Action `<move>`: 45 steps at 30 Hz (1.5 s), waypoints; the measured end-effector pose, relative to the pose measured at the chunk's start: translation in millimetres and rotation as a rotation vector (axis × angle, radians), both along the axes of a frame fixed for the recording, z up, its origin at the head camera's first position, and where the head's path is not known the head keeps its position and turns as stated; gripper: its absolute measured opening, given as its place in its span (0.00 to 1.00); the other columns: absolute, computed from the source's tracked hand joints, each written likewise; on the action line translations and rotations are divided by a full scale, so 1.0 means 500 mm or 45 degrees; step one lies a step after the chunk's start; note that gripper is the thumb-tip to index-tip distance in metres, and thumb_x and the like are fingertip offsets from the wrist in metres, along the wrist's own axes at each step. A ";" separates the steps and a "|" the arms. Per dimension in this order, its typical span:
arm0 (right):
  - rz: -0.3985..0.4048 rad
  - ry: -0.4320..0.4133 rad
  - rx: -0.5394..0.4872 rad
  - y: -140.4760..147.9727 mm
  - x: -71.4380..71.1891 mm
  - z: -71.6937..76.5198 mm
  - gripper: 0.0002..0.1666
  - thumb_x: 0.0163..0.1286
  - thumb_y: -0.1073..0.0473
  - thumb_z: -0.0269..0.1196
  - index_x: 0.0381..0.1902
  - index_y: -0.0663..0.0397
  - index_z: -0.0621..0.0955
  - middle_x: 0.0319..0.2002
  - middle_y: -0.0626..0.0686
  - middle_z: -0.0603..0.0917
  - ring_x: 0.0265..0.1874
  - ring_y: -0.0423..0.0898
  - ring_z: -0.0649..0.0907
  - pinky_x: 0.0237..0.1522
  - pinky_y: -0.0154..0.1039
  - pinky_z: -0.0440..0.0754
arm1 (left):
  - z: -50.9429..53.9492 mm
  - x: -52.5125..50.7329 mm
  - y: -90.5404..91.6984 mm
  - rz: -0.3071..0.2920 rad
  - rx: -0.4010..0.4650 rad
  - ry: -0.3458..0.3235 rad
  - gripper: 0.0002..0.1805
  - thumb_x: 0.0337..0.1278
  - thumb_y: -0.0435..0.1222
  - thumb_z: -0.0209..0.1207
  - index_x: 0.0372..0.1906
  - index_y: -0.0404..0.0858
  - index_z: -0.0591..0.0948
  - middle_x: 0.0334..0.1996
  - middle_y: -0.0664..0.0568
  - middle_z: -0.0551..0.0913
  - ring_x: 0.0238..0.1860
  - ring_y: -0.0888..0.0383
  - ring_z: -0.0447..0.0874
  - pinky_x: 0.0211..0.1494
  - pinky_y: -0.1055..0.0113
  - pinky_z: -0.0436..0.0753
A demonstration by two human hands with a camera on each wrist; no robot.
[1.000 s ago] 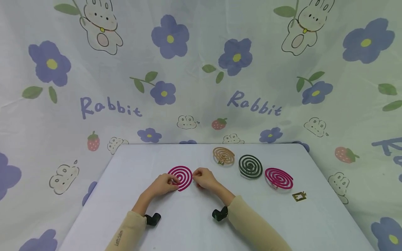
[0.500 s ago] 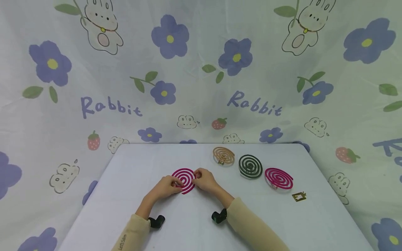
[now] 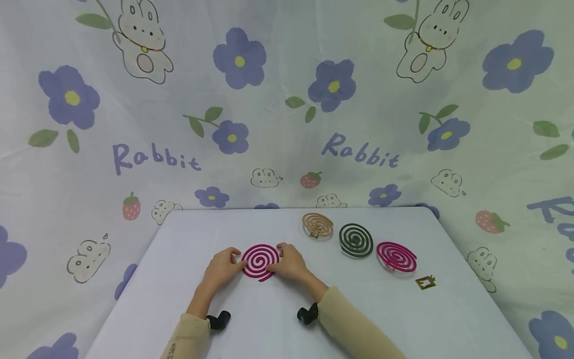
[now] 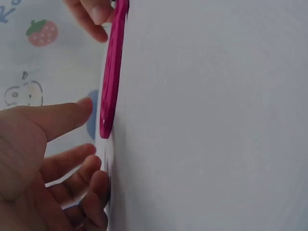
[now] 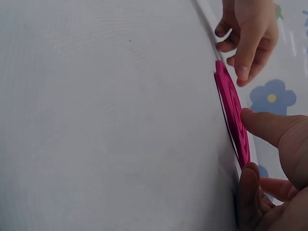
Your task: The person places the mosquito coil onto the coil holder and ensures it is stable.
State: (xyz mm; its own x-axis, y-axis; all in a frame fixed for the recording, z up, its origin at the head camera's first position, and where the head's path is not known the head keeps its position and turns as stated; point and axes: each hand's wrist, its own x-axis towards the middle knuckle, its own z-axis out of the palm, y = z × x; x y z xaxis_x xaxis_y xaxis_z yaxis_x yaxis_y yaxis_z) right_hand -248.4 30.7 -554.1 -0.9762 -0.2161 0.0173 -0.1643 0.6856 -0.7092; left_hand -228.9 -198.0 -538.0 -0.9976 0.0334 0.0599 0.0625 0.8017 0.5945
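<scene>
A pink mosquito coil (image 3: 259, 262) lies flat or nearly so, low over the white table between both hands. My left hand (image 3: 222, 269) is at its left edge with fingers spread; in the left wrist view the thumb (image 4: 72, 118) stands a little apart from the coil's rim. My right hand (image 3: 289, 263) holds the right side of the coil. In the right wrist view its thumb (image 5: 262, 126) rests on the coil's upper face, and the curled fingers (image 5: 249, 187) are at the rim. The coil's underside is mostly hidden.
To the back right are a tan mosquito coil (image 3: 318, 226), a dark green one (image 3: 356, 241) and another pink one (image 3: 396, 257). A small gold metal stand (image 3: 425, 282) lies right of them. A patterned cloth (image 3: 287, 99) hangs behind the table (image 3: 188, 234).
My left hand has drawn off the coil's face to its left rim, and its fingers have spread. The coil has turned, and my right thumb now reaches further over it.
</scene>
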 end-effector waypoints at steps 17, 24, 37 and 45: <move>-0.042 0.081 0.107 -0.005 0.000 0.000 0.41 0.45 0.38 0.77 0.53 0.55 0.79 0.35 0.47 0.75 0.33 0.43 0.76 0.38 0.41 0.76 | -0.007 -0.030 -0.004 -0.105 0.100 -0.091 0.27 0.48 0.42 0.72 0.54 0.35 0.82 0.24 0.53 0.74 0.25 0.58 0.68 0.28 0.64 0.68; -0.046 0.070 0.058 -0.006 0.001 -0.001 0.42 0.43 0.39 0.78 0.52 0.55 0.80 0.35 0.47 0.75 0.33 0.44 0.76 0.38 0.42 0.76 | -0.005 -0.029 -0.006 -0.101 0.157 -0.084 0.25 0.49 0.41 0.72 0.54 0.37 0.82 0.27 0.54 0.77 0.28 0.58 0.73 0.30 0.64 0.72; -0.058 -0.050 -0.167 -0.001 -0.002 -0.009 0.36 0.45 0.47 0.79 0.47 0.51 0.73 0.40 0.48 0.79 0.40 0.45 0.78 0.43 0.45 0.78 | -0.026 -0.021 0.006 -0.072 0.900 -0.267 0.27 0.52 0.27 0.68 0.59 0.32 0.75 0.28 0.45 0.83 0.26 0.55 0.83 0.30 0.63 0.85; -0.030 -0.135 -0.607 0.022 0.006 -0.009 0.35 0.52 0.59 0.76 0.54 0.56 0.71 0.37 0.52 0.77 0.35 0.45 0.79 0.34 0.38 0.82 | -0.025 -0.018 0.018 -0.100 1.078 -0.266 0.29 0.53 0.28 0.68 0.61 0.30 0.73 0.31 0.43 0.84 0.29 0.57 0.82 0.31 0.65 0.84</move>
